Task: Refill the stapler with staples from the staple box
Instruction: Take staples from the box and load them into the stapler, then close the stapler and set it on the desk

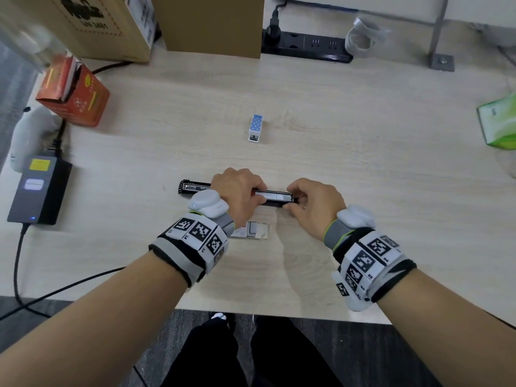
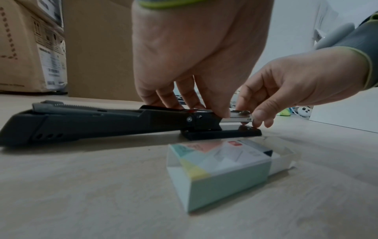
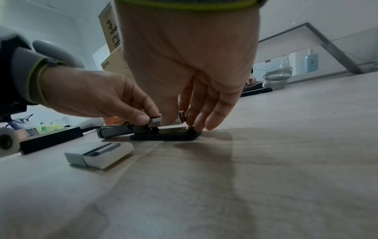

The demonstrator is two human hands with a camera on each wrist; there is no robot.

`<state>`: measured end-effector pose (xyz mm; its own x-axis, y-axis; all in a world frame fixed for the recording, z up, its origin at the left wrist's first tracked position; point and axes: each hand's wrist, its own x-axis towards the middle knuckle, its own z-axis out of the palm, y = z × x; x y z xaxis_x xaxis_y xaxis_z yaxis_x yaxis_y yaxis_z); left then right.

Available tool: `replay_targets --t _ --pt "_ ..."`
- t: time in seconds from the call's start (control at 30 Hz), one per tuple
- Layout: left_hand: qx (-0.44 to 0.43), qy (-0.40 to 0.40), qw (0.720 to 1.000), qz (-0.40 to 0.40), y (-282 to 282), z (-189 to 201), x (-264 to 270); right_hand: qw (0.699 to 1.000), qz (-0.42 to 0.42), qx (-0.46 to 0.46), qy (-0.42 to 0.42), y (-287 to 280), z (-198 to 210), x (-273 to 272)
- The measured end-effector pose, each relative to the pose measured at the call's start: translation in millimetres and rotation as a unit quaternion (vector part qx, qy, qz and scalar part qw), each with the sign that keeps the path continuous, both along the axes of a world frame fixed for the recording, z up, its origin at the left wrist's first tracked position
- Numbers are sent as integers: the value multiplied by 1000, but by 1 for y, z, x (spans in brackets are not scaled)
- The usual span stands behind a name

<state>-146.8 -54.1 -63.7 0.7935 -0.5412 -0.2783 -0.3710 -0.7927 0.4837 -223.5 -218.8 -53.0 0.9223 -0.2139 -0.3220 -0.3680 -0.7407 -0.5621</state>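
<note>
Black stapler point(image 1: 195, 188) lies opened flat on the worktop point(image 1: 363, 163). Left hand point(image 1: 237, 188) pinches its metal channel point(image 1: 275, 196) to steady it; right hand point(image 1: 312, 202) pinches the front end, probably seating staples. Staple box point(image 2: 220, 171) sits just beside, tray slid out for reach.

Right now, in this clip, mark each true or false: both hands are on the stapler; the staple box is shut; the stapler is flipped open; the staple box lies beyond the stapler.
1. Both the left hand and right hand are on the stapler: true.
2. The staple box is shut: false, its tray is slid partly out.
3. The stapler is flipped open: true.
4. The box lies beyond the stapler: false, it lies nearer the person.
</note>
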Motion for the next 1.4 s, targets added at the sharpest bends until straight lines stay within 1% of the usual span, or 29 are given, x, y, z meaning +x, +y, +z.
replay_targets --t 0.07,0.17,0.33,0.4,0.5,0.57,0.63,0.7,0.77,0.83,0.93,1.03,1.2,1.3,1.4 --pt "-5 -4 1000 -9 3 0 -1 1000 21 -17 0 1 -5 0" --pt "1 -9 1000 -22 20 -1 2 999 19 -31 1 -2 -10 1" --pt "107 -33 994 -7 71 0 25 999 24 -42 6 -4 -15 0" --pt "136 -41 990 -2 86 5 34 999 23 -46 10 -4 -15 0" --pt "140 -17 990 -3 95 20 43 999 19 -44 13 -4 -17 1" --pt "120 3 993 -12 95 35 45 999 17 -38 16 -5 -18 1" --pt "68 19 997 -9 90 53 44 999 12 -30 15 -5 -19 2" --pt "10 7 1000 -23 79 67 40 1000 8 -26 11 -5 -20 2" --pt "-38 -9 998 -43 60 73 31 1000 10 -23 10 -4 -21 0" --pt "-58 -14 997 -45 34 70 19 1000 8 -13 9 -5 -21 -1" --pt "-32 0 998 -51 -3 57 3 1000 0 -12 3 -9 -23 -3" --pt "10 10 998 -67 -19 45 -3 1000 7 -7 5 -8 -23 -1" --pt "86 -4 991 -107 -34 34 -6 1000 -7 9 4 -13 -26 -1" --pt "94 -10 990 -107 -36 31 -7 1000 -14 19 -4 -17 -30 -2" --pt "94 -23 989 -108 -38 28 -7 998 -18 54 -6 -19 -31 -5"
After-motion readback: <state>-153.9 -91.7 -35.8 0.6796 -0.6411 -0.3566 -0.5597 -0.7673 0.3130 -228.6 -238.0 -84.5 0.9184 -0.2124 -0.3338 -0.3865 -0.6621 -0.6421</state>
